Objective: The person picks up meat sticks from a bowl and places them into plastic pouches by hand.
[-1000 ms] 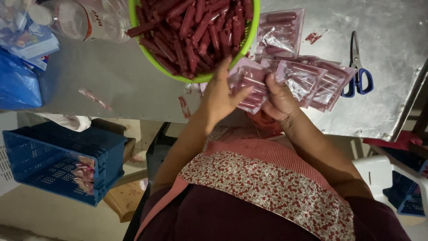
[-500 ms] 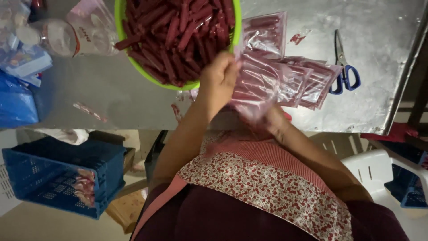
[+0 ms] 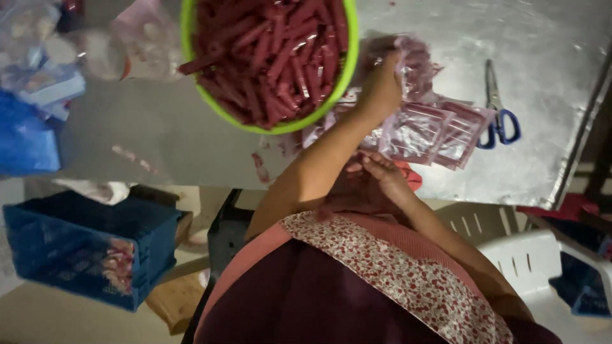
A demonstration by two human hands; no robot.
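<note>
Spanning the scene beneath both hands, a dull grey metal table [image 3: 542, 127] is noted. Left of the fingers sits a round lime-green plastic bowl of red sausage sticks [image 3: 271, 57]. Under the left hand [image 3: 380, 89], whose fingers are closed on a clear plastic pouch [image 3: 414, 64], filled pouches [image 3: 440, 130] are fanned. The pouch is judged light, limp and slippery, best pinched at its edge. The right hand [image 3: 382, 178] lies nearer the body, its grip unclear. Blue-handled scissors [image 3: 497, 111] lie well right.

Small food-packing workshop: steel table [image 3: 510, 38] w/ bowl of red sticks [image 3: 271, 57], sealed packets [image 3: 433, 130], blue crates [image 3: 89, 255].
</note>
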